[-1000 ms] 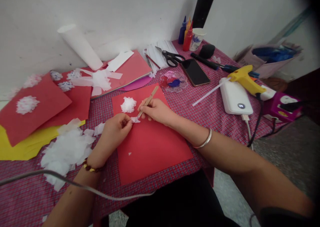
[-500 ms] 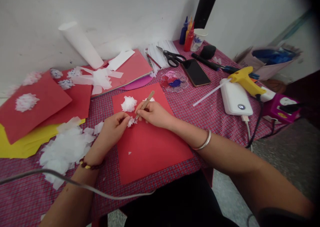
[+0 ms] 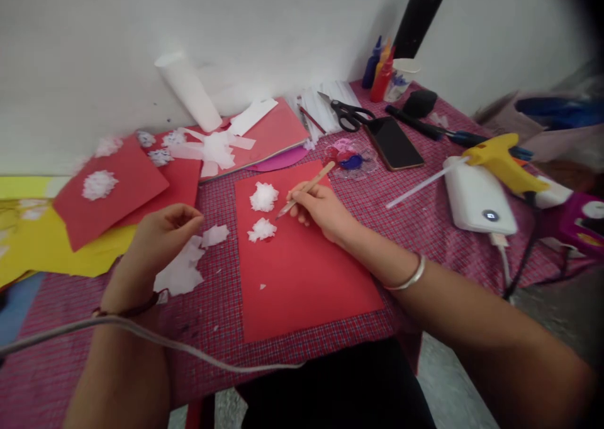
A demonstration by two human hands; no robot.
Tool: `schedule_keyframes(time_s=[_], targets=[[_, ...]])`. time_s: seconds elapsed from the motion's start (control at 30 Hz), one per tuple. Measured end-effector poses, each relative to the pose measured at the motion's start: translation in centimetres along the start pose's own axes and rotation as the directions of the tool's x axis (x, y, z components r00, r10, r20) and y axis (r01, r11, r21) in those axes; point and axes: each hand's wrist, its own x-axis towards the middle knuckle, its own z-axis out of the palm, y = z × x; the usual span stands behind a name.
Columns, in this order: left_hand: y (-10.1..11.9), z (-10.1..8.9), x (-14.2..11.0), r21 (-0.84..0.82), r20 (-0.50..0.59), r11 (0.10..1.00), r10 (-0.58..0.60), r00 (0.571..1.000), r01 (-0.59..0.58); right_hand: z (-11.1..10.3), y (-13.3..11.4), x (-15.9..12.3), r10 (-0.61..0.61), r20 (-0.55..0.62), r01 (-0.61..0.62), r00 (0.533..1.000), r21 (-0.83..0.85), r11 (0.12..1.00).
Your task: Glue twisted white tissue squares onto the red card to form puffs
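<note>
My right hand (image 3: 317,207) grips a slim wooden stick (image 3: 311,183) with a darker, pointed lower end. That end is just above the red paper sheet (image 3: 302,290), beside two ruffled white paper clusters (image 3: 264,196) on its upper part. Away from the sheet, my left hand (image 3: 160,240) hovers at the left with thumb and fingers drawn together; whether anything is between them I cannot make out. Below and partly behind it lie loose white paper pieces (image 3: 182,272). A small white scrap (image 3: 263,286) rests on the red sheet.
Red cards (image 3: 123,183) with white clusters lie left, over yellow paper (image 3: 94,253). Scissors (image 3: 349,113), a phone (image 3: 394,143), a paint palette (image 3: 352,158), a yellow glue gun (image 3: 500,155) and a white power bank (image 3: 481,196) stand right. A cable (image 3: 189,352) crosses the foreground.
My left hand has left the lower white cluster and moved left over the loose pieces. My right hand has drawn the stick back from that cluster. The view has turned left.
</note>
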Motion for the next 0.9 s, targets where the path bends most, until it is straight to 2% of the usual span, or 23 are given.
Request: schedule_keyframes(time_s=[0.1,0.2,0.33,0.43,0.63,0.7,0.8,0.9], targets=[[-1.8,-1.1,0.5,0.148,0.162,0.988,0.014,0.987,-0.038,0.1,0.0,-0.1,0.024,-0.003,-0.024,1.0,0.018,1.0],[-2.8,-0.7,1.0,0.211,0.244,0.974,0.033,0.969,-0.087,0.2,0.1,-0.3,0.023,0.023,-0.024,0.999,0.015,1.0],[-3.3,0.2,1.4,0.238,0.239,0.958,0.101,0.966,-0.159,0.3,0.3,-0.4,0.021,0.04,-0.02,0.999,-0.016,1.0],[-3.2,0.7,1.3,0.187,0.213,0.951,0.206,0.955,-0.247,0.3,0.3,-0.4,0.017,0.045,-0.016,0.999,-0.032,0.999],[-1.4,2.1,1.1,0.091,0.203,0.931,0.33,0.922,-0.353,0.3,0.4,-0.5,-0.009,0.064,0.011,0.998,-0.029,1.0],[-0.7,2.2,0.9,0.073,0.195,0.946,0.297,0.935,-0.316,0.3,0.4,-0.5,-0.014,0.071,0.016,0.997,-0.031,0.999],[-0.1,2.0,0.6,0.047,0.19,0.98,0.18,0.965,-0.192,0.3,0.6,-0.5,-0.011,0.08,0.014,0.997,-0.032,0.999],[0.0,1.7,0.3,-0.043,0.153,0.993,0.112,0.982,-0.106,0.2,0.7,-0.4,-0.018,0.091,0.021,0.996,-0.029,0.999]])
